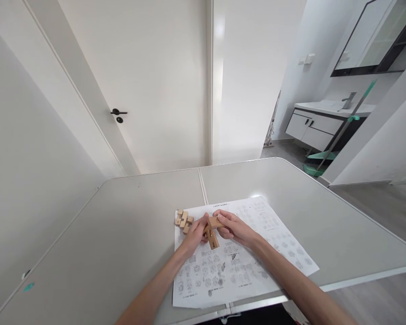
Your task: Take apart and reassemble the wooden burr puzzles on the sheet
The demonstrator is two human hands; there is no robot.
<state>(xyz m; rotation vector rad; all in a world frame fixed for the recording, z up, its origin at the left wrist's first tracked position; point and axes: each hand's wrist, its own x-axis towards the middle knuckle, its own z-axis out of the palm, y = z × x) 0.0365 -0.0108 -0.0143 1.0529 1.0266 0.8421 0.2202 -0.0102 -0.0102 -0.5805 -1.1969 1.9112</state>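
Between my two hands are wooden puzzle pieces (212,239), joined or crossed over one another. One piece points down toward me and carries a dark mark near its end. My left hand (196,232) is closed around the left side of the pieces. From the right, my right hand (232,225) pinches a piece that lies crosswise. Fingers hide part of the joint. Just left of my left hand, several more notched wooden pieces (183,220) lie in a small cluster on the printed sheet (257,266), which spreads beneath both hands.
The sheet, covered in small grey diagrams, lies on a pale folding table (138,225) with a centre seam. A small teal bit (29,287) is at the table's left. Beyond stand a white door (155,81), a washbasin cabinet (313,124) and a green dustpan (313,170).
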